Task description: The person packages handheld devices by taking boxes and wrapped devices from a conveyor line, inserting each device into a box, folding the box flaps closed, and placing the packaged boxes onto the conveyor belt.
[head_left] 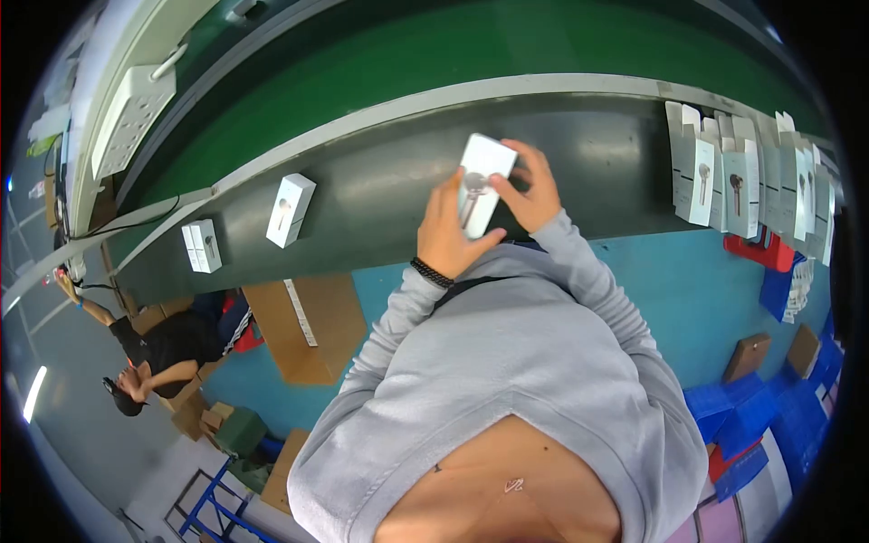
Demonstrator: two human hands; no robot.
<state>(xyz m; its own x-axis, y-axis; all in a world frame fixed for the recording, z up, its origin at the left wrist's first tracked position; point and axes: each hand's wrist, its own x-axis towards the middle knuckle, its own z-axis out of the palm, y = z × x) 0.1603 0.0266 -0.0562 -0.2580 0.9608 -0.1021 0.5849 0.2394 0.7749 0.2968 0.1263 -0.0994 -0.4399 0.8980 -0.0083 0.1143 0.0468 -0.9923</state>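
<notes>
A small white box point(484, 156) with a picture of a round-headed handheld device on its front is held between my two hands, tilted above the dark table. My left hand point(442, 231) wraps the box's lower left side, a dark beaded bracelet on its wrist. At the upper right edge, the fingers and thumb of my right hand point(532, 188) grip the box near its top. Two similar boxes stand on the table to the left: a nearer white box point(291, 211) and a farther white box point(201, 246).
On the right end of the dark table point(597, 163) stand several open-topped white boxes point(740, 181) in a row, above a red crate point(762, 250). A green belt point(434, 54) runs behind a pale rail. Another person point(176, 348) sits at left, near a large open carton point(312, 335).
</notes>
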